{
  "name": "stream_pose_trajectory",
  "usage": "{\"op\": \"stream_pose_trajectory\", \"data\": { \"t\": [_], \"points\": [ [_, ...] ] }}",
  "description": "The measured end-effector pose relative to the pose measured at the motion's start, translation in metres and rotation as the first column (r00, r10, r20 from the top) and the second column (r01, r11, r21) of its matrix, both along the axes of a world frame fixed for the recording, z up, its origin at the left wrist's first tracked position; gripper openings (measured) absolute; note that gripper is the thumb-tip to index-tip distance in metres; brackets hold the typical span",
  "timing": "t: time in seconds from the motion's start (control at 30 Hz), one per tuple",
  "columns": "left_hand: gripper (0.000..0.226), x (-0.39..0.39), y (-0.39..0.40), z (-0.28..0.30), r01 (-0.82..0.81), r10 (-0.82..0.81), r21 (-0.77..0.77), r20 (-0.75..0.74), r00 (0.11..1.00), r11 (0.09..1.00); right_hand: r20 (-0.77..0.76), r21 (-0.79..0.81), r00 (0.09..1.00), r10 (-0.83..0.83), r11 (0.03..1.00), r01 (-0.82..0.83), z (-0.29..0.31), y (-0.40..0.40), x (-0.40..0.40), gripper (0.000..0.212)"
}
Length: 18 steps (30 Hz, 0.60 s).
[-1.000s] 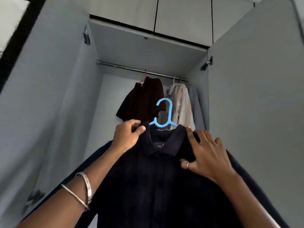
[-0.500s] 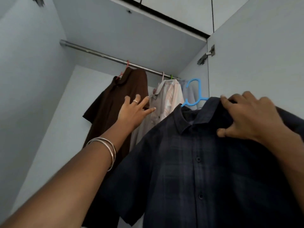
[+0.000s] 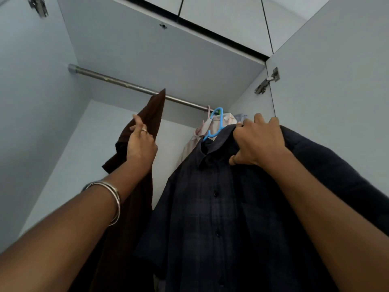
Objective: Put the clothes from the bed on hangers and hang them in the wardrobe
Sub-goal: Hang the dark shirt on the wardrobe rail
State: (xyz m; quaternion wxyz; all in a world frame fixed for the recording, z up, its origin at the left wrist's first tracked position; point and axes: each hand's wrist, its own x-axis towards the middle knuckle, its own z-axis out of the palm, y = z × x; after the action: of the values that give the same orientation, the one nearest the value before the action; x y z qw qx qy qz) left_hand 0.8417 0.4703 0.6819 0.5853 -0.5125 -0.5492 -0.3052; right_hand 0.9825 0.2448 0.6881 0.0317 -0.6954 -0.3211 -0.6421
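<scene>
Dark navy checked shirt (image 3: 221, 207) on a blue plastic hanger (image 3: 216, 125), held up inside an open wardrobe just below the rail.

Soft, light cloth that hangs limp from the hanger; only the stiff hanger gives it shape, so the sensible place to hold it is at the shoulder by the collar. The right hand (image 3: 256, 144) has its grip closed there, fingers curled over the collar and shoulder. The hanger's hook is near the metal rail (image 3: 126, 85) but, as far as can be seen, not yet over it. The left hand (image 3: 141, 142) pinches a brown shirt (image 3: 151, 114) already hanging there, probably to make room. A pale shirt (image 3: 223, 121) hangs behind the hook. Pale grey wardrobe walls and open doors (image 3: 336, 102) close in on both sides.
</scene>
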Motion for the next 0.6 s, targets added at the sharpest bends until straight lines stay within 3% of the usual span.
{"op": "stream_pose_trajectory", "data": {
  "t": [0.07,0.2,0.4,0.6],
  "points": [
    [0.016,-0.013,0.005,0.005,0.246,-0.249,0.066,0.044,0.968,0.967,0.021,0.032,0.999,0.027,0.999,-0.028,0.010,0.021,-0.008,0.071],
    [0.031,-0.026,0.015,0.020,0.532,-0.560,0.203,0.113,0.821,0.822,0.069,0.071,0.996,0.052,0.996,-0.057,0.038,0.060,-0.024,0.066],
    [0.061,-0.043,0.044,0.059,0.834,-0.829,0.172,0.327,0.453,0.524,0.080,0.122,0.997,0.013,0.992,-0.023,0.078,0.113,-0.032,0.060],
    [0.063,-0.057,0.065,0.083,0.812,-0.822,0.185,0.277,0.497,0.554,0.031,0.138,0.999,-0.024,0.990,0.020,0.113,0.148,-0.017,0.058]
  ]
}}
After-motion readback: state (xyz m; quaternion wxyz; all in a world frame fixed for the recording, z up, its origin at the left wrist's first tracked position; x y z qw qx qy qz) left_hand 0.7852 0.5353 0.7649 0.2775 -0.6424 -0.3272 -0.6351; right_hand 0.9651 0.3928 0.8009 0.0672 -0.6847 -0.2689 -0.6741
